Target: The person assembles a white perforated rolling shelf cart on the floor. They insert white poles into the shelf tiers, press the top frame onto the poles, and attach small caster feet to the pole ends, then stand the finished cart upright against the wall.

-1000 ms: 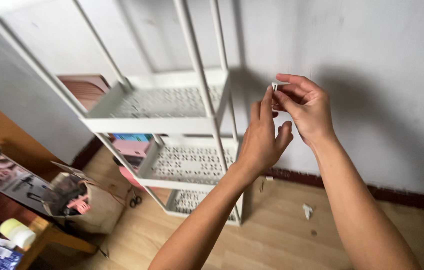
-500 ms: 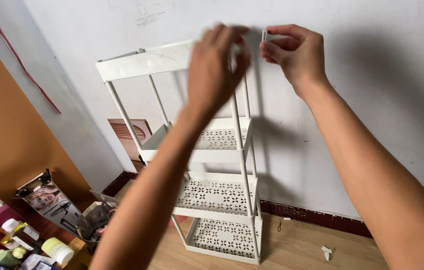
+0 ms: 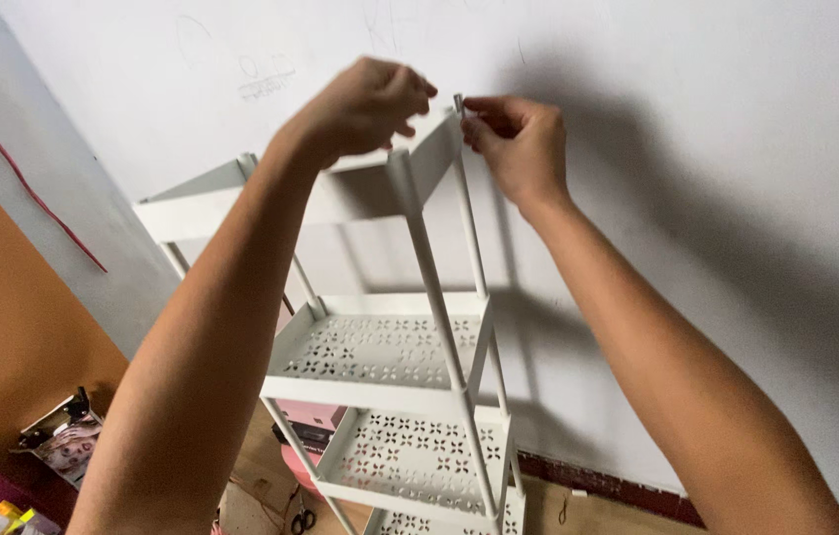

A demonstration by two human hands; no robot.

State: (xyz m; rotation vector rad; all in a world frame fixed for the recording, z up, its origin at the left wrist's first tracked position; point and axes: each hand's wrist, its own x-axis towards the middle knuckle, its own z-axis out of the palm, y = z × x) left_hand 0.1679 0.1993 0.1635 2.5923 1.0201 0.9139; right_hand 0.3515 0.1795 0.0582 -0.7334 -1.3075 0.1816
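A white metal shelf rack (image 3: pixel 390 347) with perforated trays stands against a pale wall. Its top tray (image 3: pixel 241 198) is at the height of my hands. My left hand (image 3: pixel 365 104) is closed over the near right corner of the top tray, above a white upright post (image 3: pixel 439 307). My right hand (image 3: pixel 519 139) pinches a small silver screw (image 3: pixel 459 102) between thumb and forefinger, right at the back right corner of that tray. The two hands are a few centimetres apart.
A brown wooden panel (image 3: pixel 3 347) stands at the left. Magazines and boxes (image 3: pixel 53 441) lie at the lower left. Scissors (image 3: pixel 303 517) lie on the wooden floor under the rack. A pink item (image 3: pixel 306 416) sits behind the lower trays.
The view has tilted upward and the rack's top tray has come into the middle. My hands have come closer together at the tray's right corners, the right one still pinching the small screw.
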